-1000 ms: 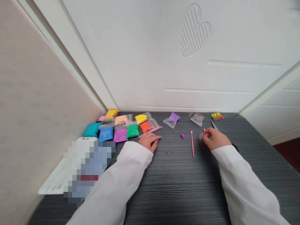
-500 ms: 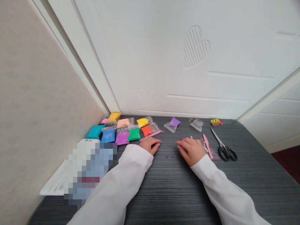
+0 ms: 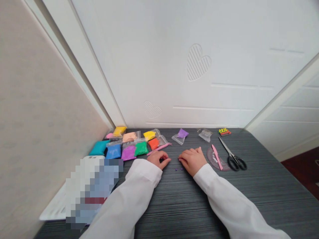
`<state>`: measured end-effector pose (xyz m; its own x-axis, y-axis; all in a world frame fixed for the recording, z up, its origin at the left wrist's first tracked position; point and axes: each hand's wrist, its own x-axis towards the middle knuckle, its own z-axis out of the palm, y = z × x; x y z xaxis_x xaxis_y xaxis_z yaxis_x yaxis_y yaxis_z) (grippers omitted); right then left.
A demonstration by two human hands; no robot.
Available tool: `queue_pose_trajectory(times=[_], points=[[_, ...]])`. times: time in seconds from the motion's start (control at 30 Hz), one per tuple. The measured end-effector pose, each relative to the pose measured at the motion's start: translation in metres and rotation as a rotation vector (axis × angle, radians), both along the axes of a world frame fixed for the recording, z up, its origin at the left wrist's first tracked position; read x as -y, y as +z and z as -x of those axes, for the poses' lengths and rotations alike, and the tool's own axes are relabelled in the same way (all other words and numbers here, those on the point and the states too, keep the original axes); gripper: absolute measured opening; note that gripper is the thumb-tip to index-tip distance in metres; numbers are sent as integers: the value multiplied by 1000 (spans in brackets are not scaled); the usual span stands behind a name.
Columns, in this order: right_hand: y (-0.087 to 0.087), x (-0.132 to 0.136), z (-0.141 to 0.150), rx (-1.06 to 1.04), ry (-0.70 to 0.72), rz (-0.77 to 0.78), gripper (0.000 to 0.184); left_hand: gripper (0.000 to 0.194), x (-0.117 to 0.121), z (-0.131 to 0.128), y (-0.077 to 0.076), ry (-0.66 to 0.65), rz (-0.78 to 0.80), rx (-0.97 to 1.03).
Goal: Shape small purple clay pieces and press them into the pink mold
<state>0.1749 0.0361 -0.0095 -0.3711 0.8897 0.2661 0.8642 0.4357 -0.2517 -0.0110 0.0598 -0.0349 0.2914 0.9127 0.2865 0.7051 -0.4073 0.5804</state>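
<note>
Purple bits (image 3: 176, 169) lie on the worktop (image 3: 169, 209) in the head view, between the left hand (image 3: 157, 159) and the right hand (image 3: 192, 161), nearer the right. The left curls loosely, a gap inside thumb and forefinger; the right's fingers are bunched — whether either holds anything, I cannot tell. Pieces so small probably want a light fingertip pinch — hard squeezing could flatten them.

Dark table (image 3: 174, 205), purple specks (image 3: 176, 170) (two, apparently)
</note>
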Motion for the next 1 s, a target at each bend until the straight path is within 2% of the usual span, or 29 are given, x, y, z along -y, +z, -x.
queue_pose_trajectory(times=[0.2,0.33,0.47,0.67,0.83,1.0], points=[[1,7,-7,-195,-29,2,9,10,-2,2,-6,29,23,46],[4,10,-12,-346,18,33,22,18,-2,4,-4,27,27,71],[11,12,-15,-544,26,119,19,18,0,2,-4,44,43,100],[17,15,-17,-592,-95,194,19,16,0,0,-4,61,31,53],[14,15,-18,-635,-86,173,15,13,-1,1,-3,27,26,24],[17,17,-21,-603,-74,174,21,13,0,2,-1,15,11,-2]])
